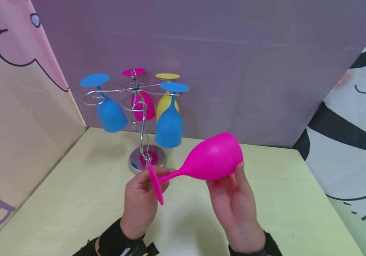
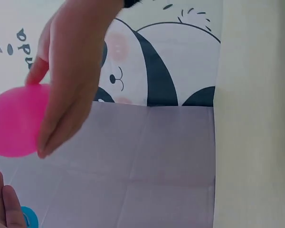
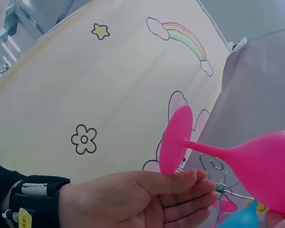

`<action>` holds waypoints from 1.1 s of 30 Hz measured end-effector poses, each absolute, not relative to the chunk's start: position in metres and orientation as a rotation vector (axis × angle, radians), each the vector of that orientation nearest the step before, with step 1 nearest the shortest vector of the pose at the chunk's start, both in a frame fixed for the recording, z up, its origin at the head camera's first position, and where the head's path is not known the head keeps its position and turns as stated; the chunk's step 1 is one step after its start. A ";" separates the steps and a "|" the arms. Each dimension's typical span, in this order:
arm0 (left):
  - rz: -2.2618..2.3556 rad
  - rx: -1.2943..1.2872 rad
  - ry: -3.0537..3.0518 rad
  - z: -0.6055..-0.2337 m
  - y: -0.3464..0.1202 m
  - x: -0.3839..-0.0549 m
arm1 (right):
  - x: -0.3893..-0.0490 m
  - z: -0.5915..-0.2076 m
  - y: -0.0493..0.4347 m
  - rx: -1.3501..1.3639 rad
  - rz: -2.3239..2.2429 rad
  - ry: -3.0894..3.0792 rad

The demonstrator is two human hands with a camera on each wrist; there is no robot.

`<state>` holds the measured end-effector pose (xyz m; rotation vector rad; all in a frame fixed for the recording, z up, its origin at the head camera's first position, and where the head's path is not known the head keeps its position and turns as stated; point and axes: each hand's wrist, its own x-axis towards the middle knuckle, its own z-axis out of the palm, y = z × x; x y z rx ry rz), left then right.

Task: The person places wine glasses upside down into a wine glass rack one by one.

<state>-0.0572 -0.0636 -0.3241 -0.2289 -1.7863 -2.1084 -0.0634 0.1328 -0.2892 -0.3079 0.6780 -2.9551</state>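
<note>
A bright pink wine glass [image 1: 213, 156] lies tilted on its side in the air over the table, its bowl to the right. My right hand [image 1: 235, 206] grips the bowl near the rim, thumb on the near side and fingers underneath; the left wrist view shows this right hand [image 2: 73, 71] on the pink bowl [image 2: 16, 121]. Beside the foot [image 3: 176, 140] is my left hand [image 1: 141, 202], its thumb at the foot's edge. In the right wrist view the left hand's fingers [image 3: 187, 206] lie loosely extended below the stem.
A chrome glass rack [image 1: 143, 135] on a round base [image 1: 135, 161] stands behind the hands. Upside down on it hang two blue glasses [image 1: 111, 115] [image 1: 169, 128], a pink glass [image 1: 147, 106] and a yellow glass [image 1: 163, 103]. Printed cloth walls [image 1: 202, 71] enclose the pale table [image 1: 298, 199].
</note>
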 end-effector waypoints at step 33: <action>-2.712 -0.243 -1.078 -0.303 -0.081 -0.058 | -0.055 -0.302 0.110 -0.122 -2.697 1.111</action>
